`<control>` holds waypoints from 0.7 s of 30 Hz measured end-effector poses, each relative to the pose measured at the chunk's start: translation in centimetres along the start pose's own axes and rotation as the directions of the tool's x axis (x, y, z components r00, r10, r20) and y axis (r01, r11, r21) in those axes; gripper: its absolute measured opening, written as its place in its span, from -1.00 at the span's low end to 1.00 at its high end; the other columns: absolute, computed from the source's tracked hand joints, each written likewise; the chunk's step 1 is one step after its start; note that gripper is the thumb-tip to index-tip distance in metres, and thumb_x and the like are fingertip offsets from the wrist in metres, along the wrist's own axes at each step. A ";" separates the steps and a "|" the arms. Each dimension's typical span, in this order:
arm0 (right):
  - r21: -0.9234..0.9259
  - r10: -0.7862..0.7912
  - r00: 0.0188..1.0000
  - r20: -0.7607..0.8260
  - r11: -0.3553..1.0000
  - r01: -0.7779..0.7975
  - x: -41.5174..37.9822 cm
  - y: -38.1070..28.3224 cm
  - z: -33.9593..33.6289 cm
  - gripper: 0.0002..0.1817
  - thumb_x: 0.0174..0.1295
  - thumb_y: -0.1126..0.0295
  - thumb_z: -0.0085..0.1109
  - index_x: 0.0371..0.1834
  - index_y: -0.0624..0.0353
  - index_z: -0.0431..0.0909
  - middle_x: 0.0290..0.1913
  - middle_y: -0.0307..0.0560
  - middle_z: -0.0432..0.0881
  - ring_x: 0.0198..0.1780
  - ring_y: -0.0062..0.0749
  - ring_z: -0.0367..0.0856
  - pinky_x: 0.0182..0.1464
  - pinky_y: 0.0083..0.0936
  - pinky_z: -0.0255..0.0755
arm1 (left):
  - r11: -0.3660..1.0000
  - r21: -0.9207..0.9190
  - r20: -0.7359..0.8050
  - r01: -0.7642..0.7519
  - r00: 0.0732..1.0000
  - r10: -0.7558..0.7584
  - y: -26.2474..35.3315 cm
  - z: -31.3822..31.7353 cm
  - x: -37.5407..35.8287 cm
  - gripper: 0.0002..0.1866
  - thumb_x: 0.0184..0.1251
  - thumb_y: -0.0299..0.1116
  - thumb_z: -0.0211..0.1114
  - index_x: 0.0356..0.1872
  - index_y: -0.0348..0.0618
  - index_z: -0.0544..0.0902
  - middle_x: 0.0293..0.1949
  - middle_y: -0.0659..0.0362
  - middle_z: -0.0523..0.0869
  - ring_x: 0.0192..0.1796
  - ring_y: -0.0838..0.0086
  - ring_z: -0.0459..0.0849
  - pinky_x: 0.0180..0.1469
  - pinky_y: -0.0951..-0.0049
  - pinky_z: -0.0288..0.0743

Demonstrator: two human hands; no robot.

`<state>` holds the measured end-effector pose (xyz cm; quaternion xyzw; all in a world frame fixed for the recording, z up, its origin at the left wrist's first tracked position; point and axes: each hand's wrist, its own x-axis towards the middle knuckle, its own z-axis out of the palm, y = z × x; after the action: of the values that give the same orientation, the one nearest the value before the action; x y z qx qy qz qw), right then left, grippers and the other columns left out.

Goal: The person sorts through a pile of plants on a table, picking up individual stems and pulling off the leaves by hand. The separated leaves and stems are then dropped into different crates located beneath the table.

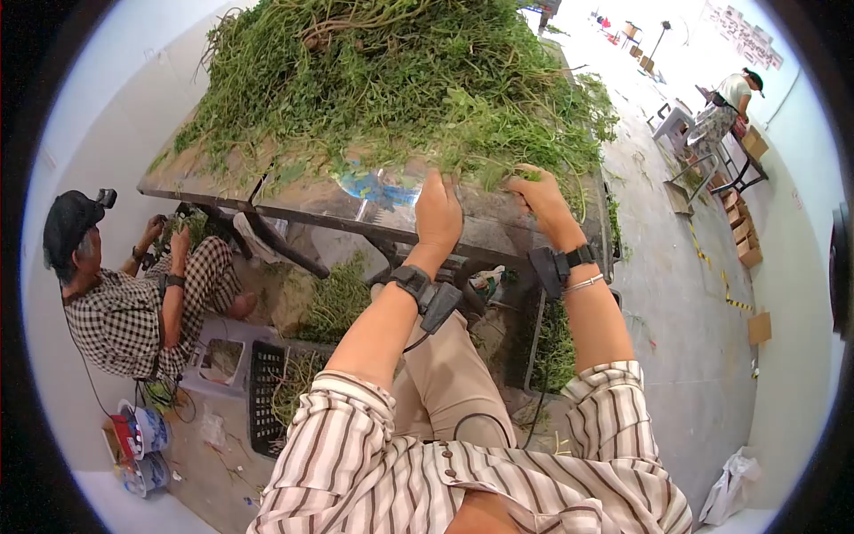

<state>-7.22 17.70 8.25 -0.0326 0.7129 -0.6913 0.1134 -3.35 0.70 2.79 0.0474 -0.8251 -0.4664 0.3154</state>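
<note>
A large heap of leafy green plants (356, 98) covers the dark table (294, 200). At the table's front edge my left hand (439, 212) is closed, with greens at its fingertips. My right hand (541, 198), a little to the right, has its fingers curled round some green stems at the edge of the heap. Between the hands lie leafy sprigs (485, 169). Left of my left hand, a blue and clear plastic piece (378, 189) rests on the table top.
A person (124, 285) in a checked shirt sits at the left, holding greens. Below the table stand a black crate (267, 400) and more greens (342, 298). Another person (734, 98) bends over a table at the far right. Cardboard boxes (745, 233) line the right wall.
</note>
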 end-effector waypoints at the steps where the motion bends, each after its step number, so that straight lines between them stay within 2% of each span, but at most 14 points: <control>1: -0.233 -0.059 0.995 -0.080 0.972 0.039 -0.1 -0.2 -0.4 -0.59 0.12 0.41 0.23 0.05 0.31 0.51 -0.59 -0.24 0.42 -0.57 -0.51 0.34 -0.51 -0.51 0.21 | 0.999 -0.001 -0.040 -0.039 0.998 0.039 0.0 0.1 -0.1 -0.78 0.41 -0.39 -0.02 -0.16 -0.39 0.43 -0.25 -0.26 0.55 -0.19 -0.21 0.49 -0.19 0.00 0.38; 2: -0.456 -0.133 0.981 -0.144 0.888 0.054 -0.2 -0.3 -0.9 -0.61 0.06 0.37 0.26 -0.03 0.29 0.56 -0.53 -0.13 0.55 -0.50 -0.37 0.51 -0.42 -0.42 0.38 | 0.999 -0.004 -0.041 -0.038 0.998 0.037 -0.1 0.1 0.0 -0.78 0.41 -0.39 -0.02 -0.16 -0.39 0.43 -0.25 -0.26 0.55 -0.19 -0.21 0.49 -0.19 0.00 0.38; 3: -0.460 -0.133 0.980 -0.145 0.887 0.053 -0.1 -0.4 -1.6 -0.61 0.06 0.37 0.26 -0.03 0.29 0.56 -0.53 -0.13 0.55 -0.50 -0.37 0.51 -0.42 -0.42 0.38 | 0.999 0.004 -0.036 -0.045 0.998 0.045 -0.2 0.1 0.0 -0.77 0.40 -0.39 -0.02 -0.15 -0.41 0.43 -0.24 -0.26 0.55 -0.18 -0.20 0.50 -0.18 0.00 0.38; 5: -0.814 -0.408 0.913 -0.016 0.536 0.225 0.3 -0.7 -3.0 -0.61 0.03 0.35 0.21 -0.04 0.22 0.57 -0.32 0.06 0.66 -0.24 -0.06 0.62 -0.18 -0.26 0.47 | 0.999 0.009 -0.031 -0.051 0.998 0.051 -0.2 0.2 0.0 -0.76 0.40 -0.39 -0.02 -0.13 -0.43 0.44 -0.23 -0.26 0.55 -0.18 -0.19 0.50 -0.17 0.01 0.39; 6: -0.815 -0.408 0.913 -0.016 0.534 0.224 0.4 -0.8 -3.6 -0.61 0.03 0.35 0.21 -0.04 0.22 0.57 -0.32 0.06 0.66 -0.24 -0.06 0.62 -0.18 -0.26 0.47 | 0.998 0.015 -0.042 -0.056 0.998 0.057 -0.2 0.3 -0.1 -0.75 0.40 -0.39 -0.02 -0.11 -0.43 0.44 -0.22 -0.26 0.56 -0.17 -0.19 0.51 -0.16 0.01 0.39; 8: -0.896 -0.450 0.893 0.018 0.388 0.213 0.3 -1.5 -4.5 -0.63 0.01 0.34 0.15 -0.06 0.15 0.59 -0.15 0.12 0.63 -0.06 0.09 0.55 -0.03 -0.17 0.44 | 0.998 0.021 -0.054 -0.063 0.996 0.064 -0.7 0.6 -0.1 -0.74 0.40 -0.39 -0.02 -0.10 -0.44 0.44 -0.21 -0.26 0.56 -0.16 -0.18 0.51 -0.16 0.01 0.40; 9: -0.896 -0.452 0.892 0.019 0.387 0.215 0.3 -1.8 -4.8 -0.63 0.01 0.34 0.15 -0.06 0.15 0.59 -0.15 0.12 0.63 -0.06 0.09 0.55 -0.03 -0.17 0.44 | 0.998 0.025 -0.066 -0.064 0.996 0.066 -0.9 0.8 -0.1 -0.74 0.40 -0.39 -0.02 -0.09 -0.43 0.44 -0.21 -0.25 0.56 -0.15 -0.19 0.51 -0.15 0.00 0.40; 11: -0.943 -0.427 0.904 0.019 0.294 0.159 0.4 -2.3 -5.5 -0.65 0.02 0.35 0.10 -0.10 0.17 0.61 -0.15 0.14 0.63 -0.05 0.07 0.56 -0.01 -0.19 0.44 | 0.997 0.029 -0.086 -0.066 0.994 0.069 -0.9 0.7 0.1 -0.74 0.40 -0.38 -0.02 -0.09 -0.42 0.44 -0.20 -0.25 0.56 -0.15 -0.19 0.51 -0.15 0.00 0.39; 15: -0.916 -0.362 0.932 -0.028 0.383 0.121 1.0 -1.7 -8.0 -0.65 0.03 0.34 0.12 -0.08 0.18 0.60 -0.14 0.15 0.63 -0.05 0.07 0.56 0.01 -0.19 0.44 | 1.000 -0.009 -0.036 0.010 0.999 -0.010 0.0 0.0 -0.2 -0.75 0.39 -0.38 -0.02 -0.06 -0.38 0.44 -0.17 -0.25 0.56 -0.12 -0.19 0.51 -0.13 -0.01 0.40; 17: -0.917 -0.437 0.899 -0.001 0.360 0.173 1.7 -0.9 -8.8 -0.65 0.06 0.32 0.12 -0.08 0.20 0.60 -0.15 0.15 0.63 -0.08 0.05 0.57 -0.01 -0.19 0.44 | 1.000 -0.010 -0.012 0.028 1.000 -0.028 0.1 0.0 -0.2 -0.75 0.39 -0.38 -0.02 -0.07 -0.36 0.44 -0.16 -0.25 0.56 -0.12 -0.20 0.51 -0.13 -0.01 0.40; 19: -0.912 -0.438 0.899 0.015 0.363 0.192 1.1 -0.7 -8.9 -0.65 0.08 0.31 0.12 -0.08 0.21 0.60 -0.13 0.15 0.63 -0.08 0.02 0.58 -0.02 -0.21 0.44 | 0.998 0.003 -0.078 -0.059 0.995 0.059 0.0 0.1 -0.3 -0.78 0.39 -0.39 -0.01 -0.11 -0.36 0.43 -0.18 -0.25 0.55 -0.14 -0.21 0.50 -0.15 -0.01 0.40; 21: -0.906 -0.438 0.898 0.032 0.367 0.211 0.1 -2.2 -7.6 -0.66 0.10 0.29 0.12 -0.08 0.21 0.61 -0.11 0.14 0.62 -0.09 0.00 0.59 -0.03 -0.23 0.45 | 0.998 -0.011 -0.083 -0.063 0.995 0.062 -0.3 0.3 -0.3 -0.79 0.39 -0.39 -0.01 -0.13 -0.36 0.43 -0.20 -0.25 0.55 -0.15 -0.21 0.50 -0.17 -0.01 0.39</control>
<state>-9.14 25.01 10.54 -0.1532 0.9541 -0.2171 -0.1379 -3.40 0.86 2.29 0.0385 -0.8092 -0.4598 0.3638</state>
